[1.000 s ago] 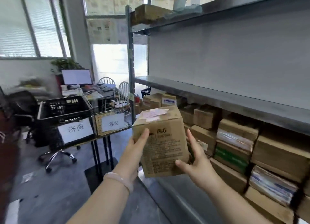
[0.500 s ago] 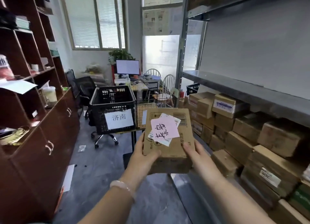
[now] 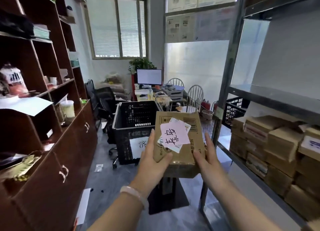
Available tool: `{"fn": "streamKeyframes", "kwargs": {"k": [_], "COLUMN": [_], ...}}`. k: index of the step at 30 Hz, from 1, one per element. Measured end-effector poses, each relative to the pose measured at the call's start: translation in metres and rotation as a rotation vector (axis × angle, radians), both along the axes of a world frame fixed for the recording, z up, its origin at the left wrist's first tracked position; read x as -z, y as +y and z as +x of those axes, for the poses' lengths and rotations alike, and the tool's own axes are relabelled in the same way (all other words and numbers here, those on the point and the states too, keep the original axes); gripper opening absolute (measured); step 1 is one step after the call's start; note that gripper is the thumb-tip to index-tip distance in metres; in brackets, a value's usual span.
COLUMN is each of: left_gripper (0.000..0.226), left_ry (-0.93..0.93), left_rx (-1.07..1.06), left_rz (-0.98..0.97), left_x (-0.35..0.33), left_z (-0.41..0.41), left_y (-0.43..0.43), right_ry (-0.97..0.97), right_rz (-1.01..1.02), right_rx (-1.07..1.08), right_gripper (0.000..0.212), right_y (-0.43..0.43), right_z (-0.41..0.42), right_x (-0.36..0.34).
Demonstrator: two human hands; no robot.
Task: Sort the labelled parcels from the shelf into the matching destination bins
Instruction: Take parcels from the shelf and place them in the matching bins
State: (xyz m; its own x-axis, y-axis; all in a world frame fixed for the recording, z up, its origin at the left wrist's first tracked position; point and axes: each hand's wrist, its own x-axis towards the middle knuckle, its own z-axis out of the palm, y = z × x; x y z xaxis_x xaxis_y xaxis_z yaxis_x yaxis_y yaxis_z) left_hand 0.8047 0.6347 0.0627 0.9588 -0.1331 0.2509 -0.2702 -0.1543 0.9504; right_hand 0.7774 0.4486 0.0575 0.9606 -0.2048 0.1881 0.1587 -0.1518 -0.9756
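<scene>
A brown cardboard parcel [image 3: 194, 152] with a pink handwritten label [image 3: 174, 135] on top is held flat between both hands at chest height. My left hand [image 3: 153, 159] grips its left near corner, thumb on top. My right hand [image 3: 206, 154] holds its right side. Just beyond the parcel stands a black plastic crate bin [image 3: 133, 116] with a white label, partly hidden by my left hand. A wire basket bin [image 3: 206, 121] sits to the crate's right, mostly behind the parcel. The metal shelf [image 3: 270, 95] on the right carries several stacked parcels [image 3: 280, 144].
A dark wooden cabinet [image 3: 57, 144] with shelves lines the left side. A black office chair [image 3: 105, 99] and a desk with a monitor [image 3: 149, 77] stand behind the bins. The shelf's upright post [image 3: 226, 85] rises right of the wire basket. Paper scraps lie on the grey floor [image 3: 107, 175].
I have turned left, away from the shelf, toward the bins. The parcel has been tipped flat, so its pink label faces up, and it has come closer to the black crate.
</scene>
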Motion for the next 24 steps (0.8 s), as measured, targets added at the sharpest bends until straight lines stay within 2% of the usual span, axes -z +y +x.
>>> {"fn": "streamKeyframes", "kwargs": {"k": [6, 9, 14, 24], "left_gripper": [0.069, 0.068, 0.069, 0.068], "left_ry": [-0.021, -0.058, -0.091, -0.08], "left_rx": [0.009, 0.011, -0.014, -0.021], "left_rz": [0.078, 0.089, 0.122, 0.117], "left_x": [0.009, 0.013, 0.01, -0.015], "left_z": [0.088, 0.132, 0.211, 0.389], "left_y": [-0.01, -0.025, -0.063, -0.157], "right_ry": [-0.052, -0.051, -0.089, -0.091], "right_rz": [-0.141, -0.113, -0.09, -0.086], "right_rx": [0.009, 0.013, 0.054, 0.006], "right_gripper": [0.048, 0.046, 0.059, 0.056], "right_y": [0.001, -0.01, -0.044, -0.143], "right_z": [0.085, 0.125, 0.204, 0.386], "right_x": [-0.003, 0.001, 0.008, -0.022]}}
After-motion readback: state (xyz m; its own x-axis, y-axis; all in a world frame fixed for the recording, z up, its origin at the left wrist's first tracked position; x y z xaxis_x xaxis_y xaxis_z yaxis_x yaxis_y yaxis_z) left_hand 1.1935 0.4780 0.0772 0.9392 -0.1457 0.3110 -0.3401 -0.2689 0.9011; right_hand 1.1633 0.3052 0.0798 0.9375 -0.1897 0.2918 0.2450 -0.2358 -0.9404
